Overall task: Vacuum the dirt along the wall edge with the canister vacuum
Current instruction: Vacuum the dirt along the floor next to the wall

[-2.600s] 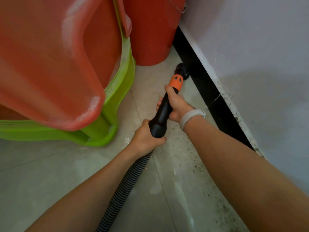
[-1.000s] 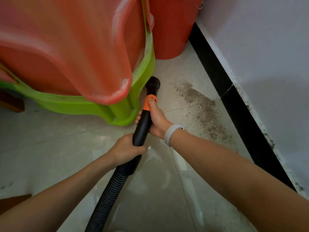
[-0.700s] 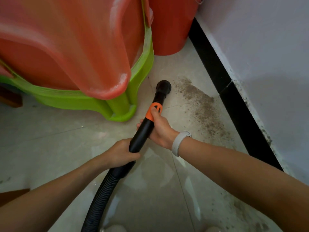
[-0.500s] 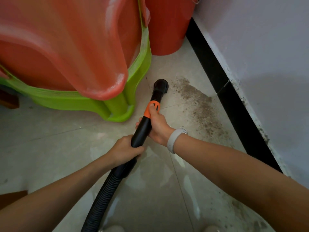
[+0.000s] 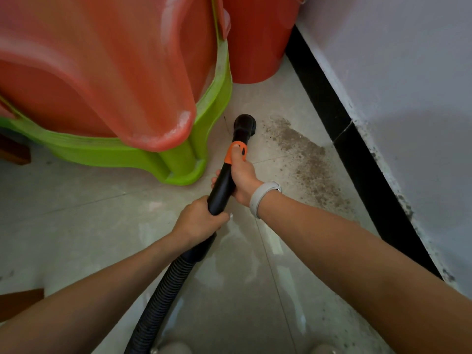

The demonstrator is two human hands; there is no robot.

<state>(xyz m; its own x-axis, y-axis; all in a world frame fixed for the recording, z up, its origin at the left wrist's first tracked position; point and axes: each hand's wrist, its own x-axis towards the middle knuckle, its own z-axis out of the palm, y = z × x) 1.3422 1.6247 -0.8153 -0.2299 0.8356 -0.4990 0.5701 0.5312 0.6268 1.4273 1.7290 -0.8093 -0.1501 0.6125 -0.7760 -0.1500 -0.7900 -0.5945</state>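
The white wall (image 5: pixel 408 72) fills the upper right of the frame, and its black skirting (image 5: pixel 357 139) runs as a diagonal from the top centre down to the right edge. On the left you see the stacked orange and green plastic chairs (image 5: pixel 102 85), with an orange bucket (image 5: pixel 258 39) behind them at the top centre.

Between the chairs and the skirting lies the dirt (image 5: pixel 306 159), a grey-brown band on the pale floor tiles (image 5: pixel 89 226). The band goes almost parallel to the skirting, from the centre of the frame toward the lower right.

The vacuum wand (image 5: pixel 224 180) points up the frame, with the ribbed hose (image 5: pixel 163 295) trailing to the bottom edge. Its round nozzle (image 5: pixel 244 123) sits on the floor just at the upper left end of the dirt band, near the green chair leg.

Your right hand (image 5: pixel 242 177) grips the wand near the orange collar (image 5: pixel 236 152), thumb on it. Your left hand (image 5: pixel 199 221) is wrapped around the wand lower, where the hose begins.

So the dirt lies to the right of the nozzle and of your right hand. In my judgement, the next move needs the nozzle to swing right and follow the band's long axis back along the skirting, and the right hand, which is nearer, should steer.
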